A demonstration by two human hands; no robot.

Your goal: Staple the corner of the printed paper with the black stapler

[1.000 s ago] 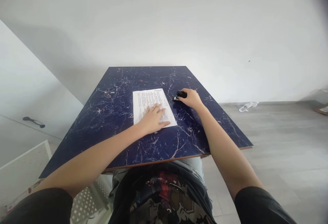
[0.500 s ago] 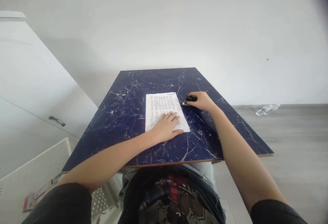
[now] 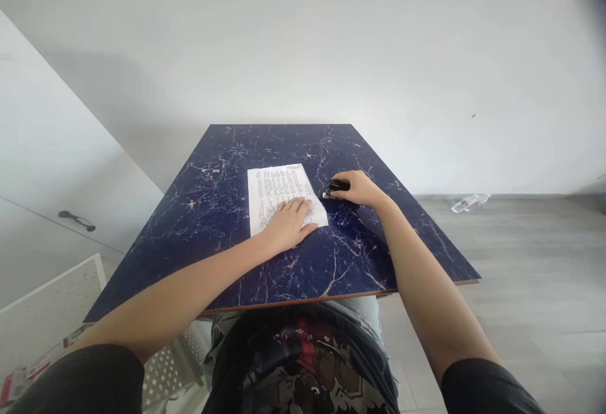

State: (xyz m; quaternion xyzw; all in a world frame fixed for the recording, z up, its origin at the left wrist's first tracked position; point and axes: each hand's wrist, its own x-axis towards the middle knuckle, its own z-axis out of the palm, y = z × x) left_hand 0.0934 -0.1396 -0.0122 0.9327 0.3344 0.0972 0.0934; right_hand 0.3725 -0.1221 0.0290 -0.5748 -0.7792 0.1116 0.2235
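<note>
A white printed sheet of paper (image 3: pixel 265 196) lies on the dark blue marbled table (image 3: pixel 227 212). My left hand (image 3: pixel 286 224) rests flat on its near right part, fingers stretched out. To the right of the paper, my right hand (image 3: pixel 356 188) is closed round a small black stapler (image 3: pixel 338 185). The stapler's front end points left and is close to the paper's right edge; I cannot tell whether they touch. My fingers hide the back of the stapler.
A small pale piece (image 3: pixel 216 171) lies at the table's left. White cabinet doors with a dark handle (image 3: pixel 76 219) stand to the left, above a white perforated basket (image 3: pixel 173 363). A clear plastic item (image 3: pixel 469 202) lies on the floor by the wall.
The view has shifted a little to the right. My left hand and the paper have turned slightly on the table, and the stapler has come closer to the paper's right edge.
</note>
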